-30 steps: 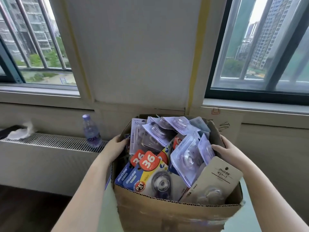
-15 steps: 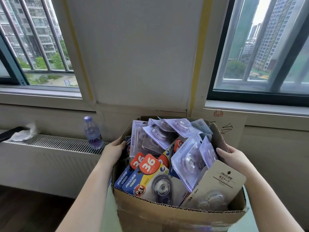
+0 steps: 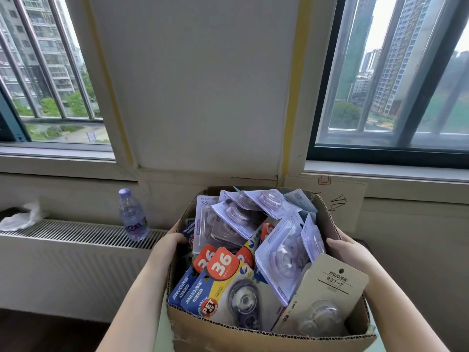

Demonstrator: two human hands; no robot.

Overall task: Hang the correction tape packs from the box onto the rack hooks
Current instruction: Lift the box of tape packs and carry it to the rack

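Fingers of the left hand [image 3: 169,243] and the right hand [image 3: 347,250] curl over opposite side walls of the cardboard box [image 3: 266,337], gripping it. Correction tape packs [image 3: 228,283] fill this box, before a radiator [image 3: 76,233] with a water bottle [image 3: 132,215] on it.

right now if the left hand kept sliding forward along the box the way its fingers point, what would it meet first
Probably nothing soon: the left hand grips the cardboard box at its left wall, fingers pointing toward the wall under the window. The water bottle stands off to its left, though depth is unclear.
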